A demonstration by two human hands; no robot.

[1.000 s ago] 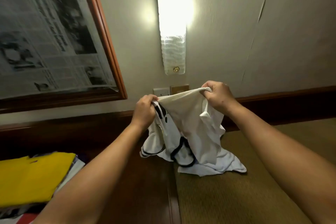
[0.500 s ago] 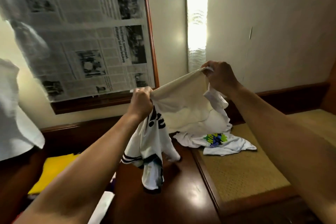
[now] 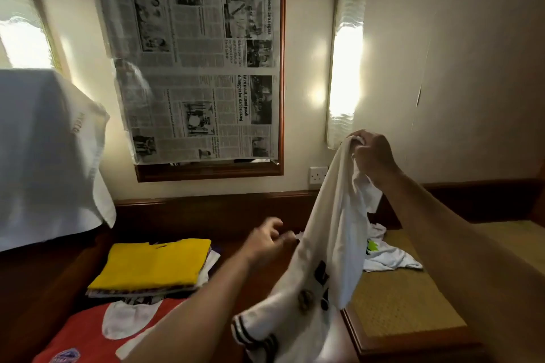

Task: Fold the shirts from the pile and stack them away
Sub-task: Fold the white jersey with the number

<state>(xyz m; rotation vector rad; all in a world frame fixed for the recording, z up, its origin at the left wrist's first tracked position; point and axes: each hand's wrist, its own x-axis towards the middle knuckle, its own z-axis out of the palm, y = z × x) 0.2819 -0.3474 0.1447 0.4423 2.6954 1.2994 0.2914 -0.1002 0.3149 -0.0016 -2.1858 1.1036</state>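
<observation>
My right hand (image 3: 372, 155) grips the top of a white shirt with black trim (image 3: 324, 247) and holds it up, so the shirt hangs down to the dark wooden top. Lower and to the left, my left hand (image 3: 267, 240) is blurred, its fingers loosely curled right beside the shirt's left edge and holding nothing that I can see. A folded stack topped by a yellow shirt (image 3: 153, 265) lies at the left. In front of that stack a red shirt with white patches (image 3: 79, 333) is spread out. Behind the hanging shirt, a crumpled white shirt with a green print (image 3: 386, 256) rests on the woven mat.
The woven mat surface (image 3: 407, 303) with a wooden rim fills the right. A white cloth (image 3: 44, 156) hangs at the left. On the wall are a newspaper-covered frame (image 3: 200, 62), a lit lamp (image 3: 345, 68) and a socket (image 3: 318, 174).
My left hand has let go of the shirt's top edge and dropped lower. My right hand lifted its corner, so the shirt now hangs from it alone. The view swung left.
</observation>
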